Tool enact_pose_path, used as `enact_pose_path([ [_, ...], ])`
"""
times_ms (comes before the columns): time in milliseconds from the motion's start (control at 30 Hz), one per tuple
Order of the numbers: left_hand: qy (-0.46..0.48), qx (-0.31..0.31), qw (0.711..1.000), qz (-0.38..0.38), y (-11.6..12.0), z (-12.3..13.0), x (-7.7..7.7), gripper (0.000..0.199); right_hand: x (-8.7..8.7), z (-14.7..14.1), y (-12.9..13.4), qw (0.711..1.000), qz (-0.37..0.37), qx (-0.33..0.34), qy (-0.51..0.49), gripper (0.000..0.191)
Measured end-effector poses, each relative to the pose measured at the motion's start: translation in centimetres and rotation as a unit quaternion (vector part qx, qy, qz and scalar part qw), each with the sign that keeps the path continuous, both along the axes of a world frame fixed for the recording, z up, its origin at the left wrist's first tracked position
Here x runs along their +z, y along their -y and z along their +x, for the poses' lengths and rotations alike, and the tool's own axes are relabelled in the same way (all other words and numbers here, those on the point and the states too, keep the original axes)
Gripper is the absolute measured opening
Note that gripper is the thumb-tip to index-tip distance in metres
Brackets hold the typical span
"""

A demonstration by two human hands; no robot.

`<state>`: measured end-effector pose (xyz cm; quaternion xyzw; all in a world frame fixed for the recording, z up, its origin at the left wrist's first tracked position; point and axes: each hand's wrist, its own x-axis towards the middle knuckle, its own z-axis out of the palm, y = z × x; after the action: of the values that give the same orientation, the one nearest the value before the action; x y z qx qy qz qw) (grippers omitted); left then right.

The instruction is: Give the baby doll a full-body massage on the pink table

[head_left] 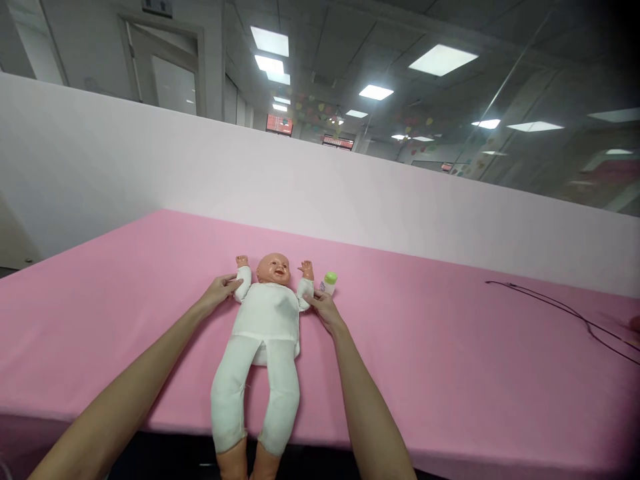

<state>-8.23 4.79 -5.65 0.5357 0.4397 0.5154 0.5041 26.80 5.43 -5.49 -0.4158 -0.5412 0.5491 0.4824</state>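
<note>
A baby doll (267,313) with a white cloth body lies on its back, head toward the wall and both arms raised. Its feet reach past the front edge of the pink table. My left hand (220,292) grips the doll's arm on the left side, fingers closed around the white sleeve. On the other side, my right hand (325,310) holds the doll's other arm between thumb and fingers. Just beyond my right hand stands a small bottle (329,283) with a green cap, partly hidden at its base.
The pink table (425,347) runs along a low white wall (320,190) with glass above it. A thin dark cable (560,305) lies on the table at the right. The table's front edge is close to me, under the doll's legs.
</note>
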Motion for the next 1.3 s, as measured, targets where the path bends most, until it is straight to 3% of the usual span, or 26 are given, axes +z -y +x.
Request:
enact_pose_path([
  [100,0.022,-0.075,0.997,0.014,0.4,-1.2,0.6,0.055,0.0,0.6,0.2,0.999,-0.001,0.034,-0.026,0.036],
  [233,-0.045,-0.202,0.978,0.038,0.4,-2.7,0.5,0.013,-0.2,1.1,0.3,0.995,0.008,0.099,0.000,0.015],
  [333,-0.074,-0.253,0.963,0.054,0.2,-3.2,0.3,0.015,-0.4,1.3,0.2,0.991,0.020,0.127,0.031,0.011],
  [467,-0.037,-0.191,0.980,0.038,0.3,-3.0,0.1,0.012,-0.6,0.9,0.0,0.998,0.014,0.067,0.000,0.018],
  [633,-0.003,-0.061,0.998,0.030,0.1,-1.6,-0.5,0.038,-0.4,0.0,-0.1,1.000,-0.001,-0.007,-0.026,0.040],
  [867,-0.069,0.087,0.993,0.025,-0.8,0.3,-2.1,0.062,-0.6,-0.9,-0.1,0.993,0.020,-0.076,0.084,0.041],
  [1000,-0.023,0.047,0.999,-0.004,-0.6,0.0,-1.4,0.060,-0.2,-0.3,0.1,1.000,0.010,-0.001,0.024,0.041],
  [1100,0.018,0.004,1.000,0.024,-0.2,-0.8,-0.4,0.058,0.0,0.4,0.2,0.999,0.002,0.048,-0.005,0.044],
  [1233,-0.018,-0.071,0.993,0.091,0.1,-1.9,0.4,0.026,0.0,1.0,0.3,0.996,0.013,0.092,0.009,0.032],
  [1300,-0.058,-0.127,0.986,0.092,0.2,-2.2,0.5,0.022,-0.1,1.2,0.3,0.991,0.021,0.129,0.024,0.023],
])
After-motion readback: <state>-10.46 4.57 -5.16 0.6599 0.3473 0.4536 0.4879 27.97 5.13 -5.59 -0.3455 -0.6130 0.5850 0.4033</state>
